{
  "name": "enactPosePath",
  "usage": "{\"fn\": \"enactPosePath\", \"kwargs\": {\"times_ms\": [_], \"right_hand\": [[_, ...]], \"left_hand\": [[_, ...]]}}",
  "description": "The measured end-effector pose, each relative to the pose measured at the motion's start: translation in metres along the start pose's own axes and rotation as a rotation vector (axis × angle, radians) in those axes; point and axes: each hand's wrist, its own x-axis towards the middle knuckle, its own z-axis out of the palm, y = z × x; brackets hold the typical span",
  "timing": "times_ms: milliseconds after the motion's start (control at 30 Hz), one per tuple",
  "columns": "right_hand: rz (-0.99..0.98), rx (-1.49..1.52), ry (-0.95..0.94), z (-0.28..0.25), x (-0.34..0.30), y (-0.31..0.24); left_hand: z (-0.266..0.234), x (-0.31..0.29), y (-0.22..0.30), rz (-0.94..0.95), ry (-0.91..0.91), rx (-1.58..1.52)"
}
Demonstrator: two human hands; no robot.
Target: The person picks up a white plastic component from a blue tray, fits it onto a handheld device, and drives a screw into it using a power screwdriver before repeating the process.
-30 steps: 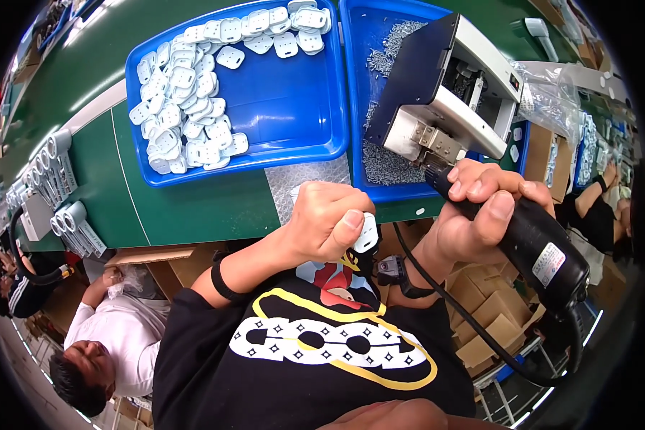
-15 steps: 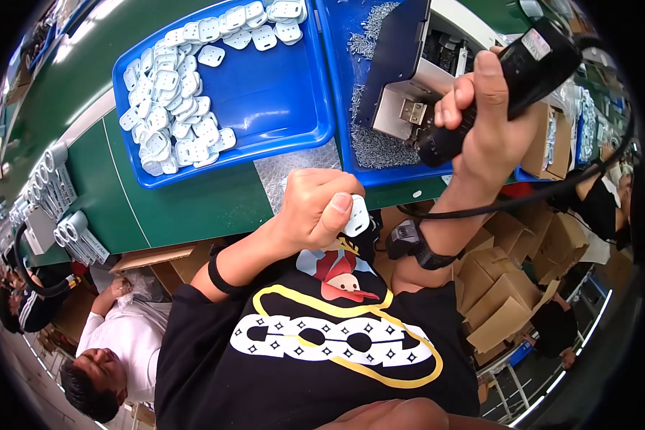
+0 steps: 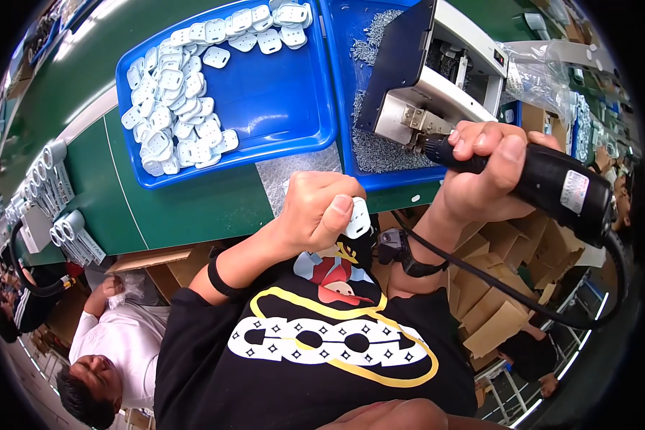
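My left hand (image 3: 315, 211) is closed in a fist above the near table edge, pinching a small white plastic plate (image 3: 359, 218) with rounded corners and holes. My right hand (image 3: 487, 168) grips a black electric screwdriver (image 3: 570, 190) by its body. The screwdriver's ribbed nose lies at the metal outlet (image 3: 412, 118) of a screw feeder (image 3: 484, 39); whether the bit touches a screw there is hidden. Left of the feeder, a blue tray (image 3: 269, 100) holds many similar white plates (image 3: 168, 100), heaped along its left and far sides.
The feeder stands in a second blue tray (image 3: 342, 107) with loose screws (image 3: 387, 152). Bubble wrap (image 3: 301, 172) lies on the green table (image 3: 186, 204). The black cable (image 3: 509, 287) loops beside my right arm. Cardboard boxes (image 3: 494, 301) stand right; a co-worker (image 3: 122, 337) sits left.
My right hand has turned the screwdriver from slanting upward to slanting down at its rear, with its nose now at the feeder's outlet. The left hand has stayed put with the plate.
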Motion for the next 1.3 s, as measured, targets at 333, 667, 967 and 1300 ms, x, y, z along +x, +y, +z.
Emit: {"fn": "enactPosePath", "kwargs": {"times_ms": [333, 667, 967, 1300], "right_hand": [[0.335, 0.571, -0.176, -0.010, -0.007, -0.080], [0.366, 0.559, -0.353, 0.002, -0.010, -0.068], [0.267, 0.584, -0.331, 0.002, -0.024, -0.069], [0.044, 0.048, -0.032, -0.003, 0.000, 0.003]], "left_hand": [[-0.003, -0.001, 0.003, -0.045, -0.084, 0.037], [-0.005, 0.002, 0.005, -0.033, -0.079, 0.063], [-0.004, 0.001, 0.003, -0.042, -0.074, 0.068], [0.005, 0.002, 0.000, -0.013, -0.001, 0.040]]}}
